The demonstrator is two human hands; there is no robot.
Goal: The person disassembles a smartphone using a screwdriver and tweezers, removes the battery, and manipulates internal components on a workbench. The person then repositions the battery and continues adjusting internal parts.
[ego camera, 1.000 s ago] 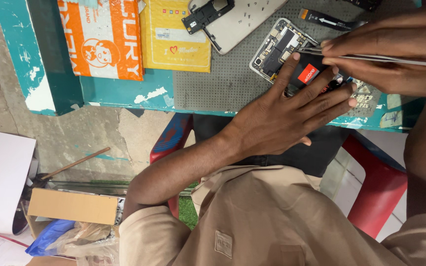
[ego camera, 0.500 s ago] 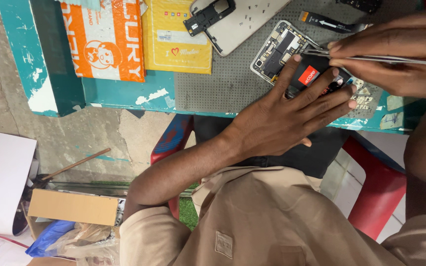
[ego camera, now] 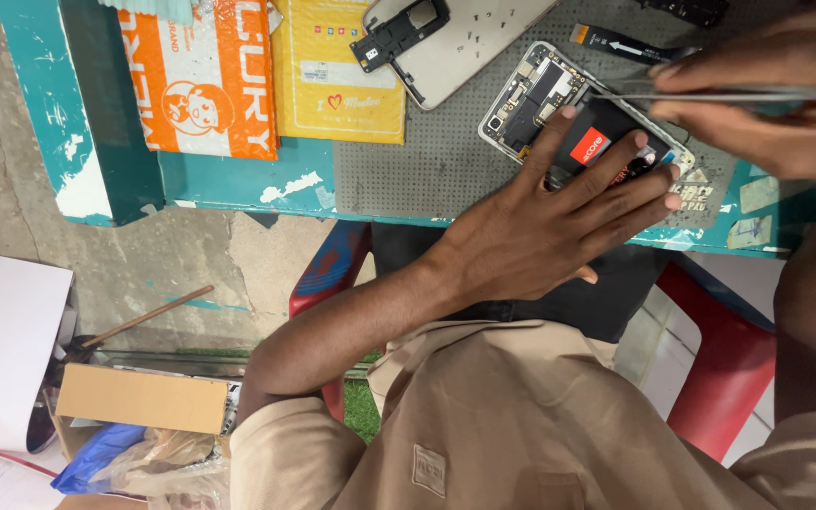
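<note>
Barely anything has shifted over the last second: your opened phone lies where it lay, back cover off, on the grey perforated mat near the bench's front edge, with circuit boards and black battery exposed. Your left hand stays spread flat, fingers splayed over the phone's lower half and gripping nothing, simply pinning it down. Your right hand keeps its closed pinch on the slim metal tweezers, whose tip sits at the phone's upper edge just as before; whether the tip actually holds a part is too small to tell. That steadiness suggests you're in the middle of fine work inside the phone, not moving between steps.

Beside the phone on the mat lie a removed white back cover with a black frame piece on it, and a flex cable. Further left sit a yellow packet and an orange packet on the chipped teal bench. Below it, you have a red chair, concrete floor, a cardboard box and white paper.
</note>
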